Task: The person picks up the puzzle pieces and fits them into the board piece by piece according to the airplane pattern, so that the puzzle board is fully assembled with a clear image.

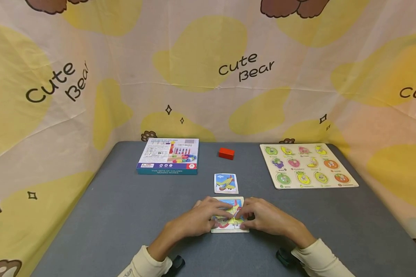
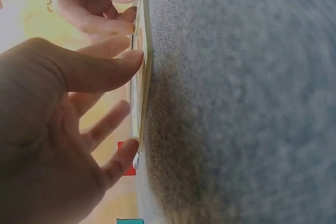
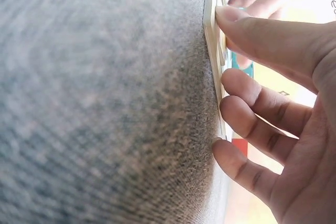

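Note:
A small wooden jigsaw board [image 1: 228, 231] with a yellow airplane picture lies flat on the table in the head view. My left hand [image 1: 206, 215] reaches over its left side, and its extended fingers rest on the picture. In the left wrist view, the left thumb [image 2: 123, 69] touches the board's near edge. From the right, my right hand [image 1: 268, 218] touches the puzzle with bent fingers. Its thumb [image 3: 236, 15] presses at the board's edge in the right wrist view. Both hands cover parts of the picture. Just beyond lies a matching airplane picture card [image 1: 226, 183].
A boxed bead set [image 1: 168, 157] lies at the back left. Near the back middle sits a red block [image 1: 226, 153]. At the back right is a fruit picture board [image 1: 291, 184]. A patterned cloth [image 1: 201, 57] hangs behind the grey table [image 1: 124, 215].

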`<state>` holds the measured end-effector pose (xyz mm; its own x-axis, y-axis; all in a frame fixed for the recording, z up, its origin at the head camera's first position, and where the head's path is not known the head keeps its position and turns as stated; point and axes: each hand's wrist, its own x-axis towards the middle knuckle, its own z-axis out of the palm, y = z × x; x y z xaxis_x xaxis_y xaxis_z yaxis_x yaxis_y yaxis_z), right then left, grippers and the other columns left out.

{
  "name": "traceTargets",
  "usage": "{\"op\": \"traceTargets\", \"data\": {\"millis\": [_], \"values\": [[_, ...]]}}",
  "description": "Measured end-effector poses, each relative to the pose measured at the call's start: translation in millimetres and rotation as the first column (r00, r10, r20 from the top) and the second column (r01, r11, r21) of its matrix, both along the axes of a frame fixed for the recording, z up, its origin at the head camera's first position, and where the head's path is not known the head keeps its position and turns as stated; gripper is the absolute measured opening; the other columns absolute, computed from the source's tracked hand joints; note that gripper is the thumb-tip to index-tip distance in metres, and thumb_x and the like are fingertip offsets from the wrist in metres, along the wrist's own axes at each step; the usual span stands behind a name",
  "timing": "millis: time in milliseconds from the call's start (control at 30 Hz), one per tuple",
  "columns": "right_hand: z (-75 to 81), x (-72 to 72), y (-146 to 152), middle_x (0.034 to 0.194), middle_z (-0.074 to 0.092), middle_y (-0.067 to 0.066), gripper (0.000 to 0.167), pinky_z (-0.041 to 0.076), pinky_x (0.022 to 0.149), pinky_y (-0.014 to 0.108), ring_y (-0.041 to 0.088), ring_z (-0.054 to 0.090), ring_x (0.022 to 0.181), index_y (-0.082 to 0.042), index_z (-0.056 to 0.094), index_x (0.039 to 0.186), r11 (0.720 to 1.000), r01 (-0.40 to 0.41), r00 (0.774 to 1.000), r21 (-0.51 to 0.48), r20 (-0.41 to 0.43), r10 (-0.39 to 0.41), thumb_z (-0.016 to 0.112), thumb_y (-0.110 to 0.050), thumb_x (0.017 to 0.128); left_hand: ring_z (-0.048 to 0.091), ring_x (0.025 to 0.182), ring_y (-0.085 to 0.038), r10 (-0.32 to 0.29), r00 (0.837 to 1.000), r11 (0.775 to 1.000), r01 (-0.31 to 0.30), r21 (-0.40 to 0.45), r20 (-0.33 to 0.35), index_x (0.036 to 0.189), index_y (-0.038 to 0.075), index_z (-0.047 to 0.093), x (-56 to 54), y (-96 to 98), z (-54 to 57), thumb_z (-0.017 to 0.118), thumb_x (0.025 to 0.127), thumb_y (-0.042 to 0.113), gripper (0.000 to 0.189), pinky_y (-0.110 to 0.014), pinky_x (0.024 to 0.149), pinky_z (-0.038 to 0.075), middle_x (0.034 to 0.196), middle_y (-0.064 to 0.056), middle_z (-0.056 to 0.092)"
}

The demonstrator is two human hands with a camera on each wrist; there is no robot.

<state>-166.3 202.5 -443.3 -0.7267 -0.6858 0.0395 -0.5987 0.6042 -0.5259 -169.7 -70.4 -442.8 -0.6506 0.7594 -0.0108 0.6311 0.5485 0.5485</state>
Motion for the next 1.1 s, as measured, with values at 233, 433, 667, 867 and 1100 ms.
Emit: {"op": "traceTargets", "data": {"millis": [233,433,667,867,1100], "values": [[0.8,0.8,-0.5,0.103,0.066,-0.014,0.015,0.049,0.079,0.027,0.003,0.056,0.090,-0.026,0.083,0.108,1.000,0.002,1.000,0.020,-0.010,-0.001,0.083,-0.026,0.093,0.041,0.149,-0.022,0.035,0.997,0.997,-0.031,-0.064,0.062,0.149,0.032,0.063,3.1,0.7,0.4,0.058,0.101,-0.002,0.059,-0.050,0.102,0.034,0.159,0.016,0.052],[0.6,0.6,-0.4,0.102,0.066,-0.013,0.016,0.048,0.078,0.026,0.004,0.056,0.089,-0.025,0.084,0.108,1.000,0.005,1.000,0.017,-0.012,-0.005,0.084,-0.026,0.093,0.040,0.149,-0.023,0.023,0.999,0.995,-0.019,-0.099,0.037,0.152,0.029,0.061,3.2,1.2,2.7,0.057,0.101,0.001,0.058,-0.050,0.101,0.034,0.162,0.013,0.049],[-0.3,2.3,-1.6,0.098,0.062,-0.015,0.013,0.049,0.077,0.025,0.000,0.054,0.087,-0.023,0.086,0.104,0.999,0.004,0.998,0.033,-0.055,-0.002,0.085,-0.026,0.091,0.040,0.150,-0.023,0.016,1.000,0.993,-0.014,-0.117,0.021,0.153,0.029,0.060,2.2,1.7,0.9,0.057,0.102,0.003,0.057,-0.048,0.100,0.034,0.163,0.012,0.048],[-0.2,4.1,-3.5,0.098,0.063,-0.015,0.010,0.049,0.077,0.026,0.001,0.055,0.087,-0.025,0.085,0.100,1.000,0.012,0.997,0.027,-0.070,-0.010,0.086,-0.025,0.090,0.040,0.150,-0.022,0.014,1.000,0.991,-0.011,-0.132,0.017,0.154,0.030,0.058,3.3,1.3,1.7,0.057,0.103,0.006,0.056,-0.048,0.101,0.034,0.164,0.012,0.047],[2.0,3.8,-4.9,0.089,0.058,-0.010,0.018,0.043,0.068,0.024,0.003,0.050,0.076,-0.026,0.082,0.104,0.996,0.093,0.996,0.007,-0.003,-0.093,0.088,-0.028,0.087,0.040,0.149,-0.021,0.020,1.000,0.991,-0.016,-0.134,0.024,0.154,0.032,0.058,3.0,1.5,1.8,0.057,0.104,0.007,0.056,-0.045,0.100,0.034,0.164,0.014,0.046]]}}
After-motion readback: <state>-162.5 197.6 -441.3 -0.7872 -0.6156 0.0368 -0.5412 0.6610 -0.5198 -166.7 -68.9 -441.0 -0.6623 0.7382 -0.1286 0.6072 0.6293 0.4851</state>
